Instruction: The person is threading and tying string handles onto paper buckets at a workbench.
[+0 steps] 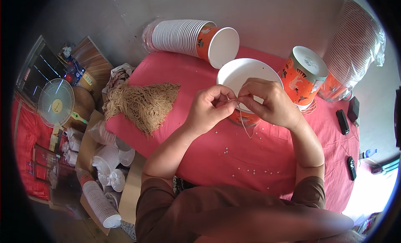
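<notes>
My left hand (pixel 213 108) and my right hand (pixel 270 101) meet fingertip to fingertip, each closed in a pinch on a thin pale string (pixel 244 125). A loose end of the string hangs below my fingers in a curve. Behind and under my hands stands a large paper bucket (pixel 234 71), white inside with an orange printed outside. What lies deep in the bucket is partly hidden by my hands. Small white beads (pixel 226 150) are scattered over the red cloth (pixel 200 159) nearer to me.
A heap of tan strings (pixel 144 103) lies at the left. Nested paper buckets (pixel 184 37) lie at the back. An upturned orange bucket (pixel 297 81) and a tall wrapped stack (pixel 353 44) stand right. Black remotes (pixel 351 167) rest near the right edge; a carton (pixel 131 193) is lower left.
</notes>
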Demonstrator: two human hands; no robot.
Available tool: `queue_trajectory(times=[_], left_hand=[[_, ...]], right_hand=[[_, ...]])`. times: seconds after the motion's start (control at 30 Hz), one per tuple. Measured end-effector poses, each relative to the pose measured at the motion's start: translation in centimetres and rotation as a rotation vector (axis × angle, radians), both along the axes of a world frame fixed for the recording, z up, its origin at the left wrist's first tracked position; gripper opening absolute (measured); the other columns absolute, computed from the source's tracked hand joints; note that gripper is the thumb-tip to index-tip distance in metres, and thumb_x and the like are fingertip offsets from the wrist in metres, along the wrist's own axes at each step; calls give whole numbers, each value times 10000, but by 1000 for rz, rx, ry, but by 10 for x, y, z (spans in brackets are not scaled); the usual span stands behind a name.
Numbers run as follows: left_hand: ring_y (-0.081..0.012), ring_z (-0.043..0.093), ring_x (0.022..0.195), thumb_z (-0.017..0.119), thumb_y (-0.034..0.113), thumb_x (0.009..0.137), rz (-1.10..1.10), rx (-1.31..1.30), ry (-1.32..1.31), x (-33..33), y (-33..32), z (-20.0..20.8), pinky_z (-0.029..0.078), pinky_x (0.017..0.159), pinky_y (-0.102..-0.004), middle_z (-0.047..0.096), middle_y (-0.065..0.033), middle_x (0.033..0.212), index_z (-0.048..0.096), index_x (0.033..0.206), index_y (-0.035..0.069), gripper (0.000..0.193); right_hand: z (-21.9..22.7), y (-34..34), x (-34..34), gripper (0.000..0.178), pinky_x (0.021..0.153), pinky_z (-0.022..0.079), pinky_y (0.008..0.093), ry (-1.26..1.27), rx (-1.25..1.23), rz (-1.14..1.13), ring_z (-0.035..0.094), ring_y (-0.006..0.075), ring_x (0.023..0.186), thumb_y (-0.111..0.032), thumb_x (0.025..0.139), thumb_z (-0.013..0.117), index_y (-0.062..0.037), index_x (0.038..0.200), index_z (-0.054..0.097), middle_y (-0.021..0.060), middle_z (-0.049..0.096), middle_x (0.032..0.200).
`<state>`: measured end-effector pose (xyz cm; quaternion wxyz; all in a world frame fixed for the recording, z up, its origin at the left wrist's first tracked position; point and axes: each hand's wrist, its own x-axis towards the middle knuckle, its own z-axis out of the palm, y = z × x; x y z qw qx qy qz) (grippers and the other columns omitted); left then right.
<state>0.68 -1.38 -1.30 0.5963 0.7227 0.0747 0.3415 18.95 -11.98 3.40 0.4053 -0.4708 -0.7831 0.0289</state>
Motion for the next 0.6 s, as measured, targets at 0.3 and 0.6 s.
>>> queue_trajectory(times=[0.3, 0.6], left_hand=[[4, 509, 610, 640, -35, 859, 177, 343, -131, 4, -6, -1, 406, 532, -182, 608, 27, 739, 617, 902, 19, 73], [-7, 548, 688, 673, 29, 900, 82, 182, -173, 3, 0, -7, 442, 598, -173, 632, 33, 795, 652, 970, 23, 73]], right_hand=[[-4, 2, 0, 87, 732, 489, 336, 112, -220, 17, 627, 236, 802, -42, 922, 594, 31, 942, 637, 121, 650, 870], [1, 2, 3, 200, 703, 463, 283, 320, -421, 98, 568, 106, 776, -184, 964, 625, 7, 915, 652, 34, 641, 815]])
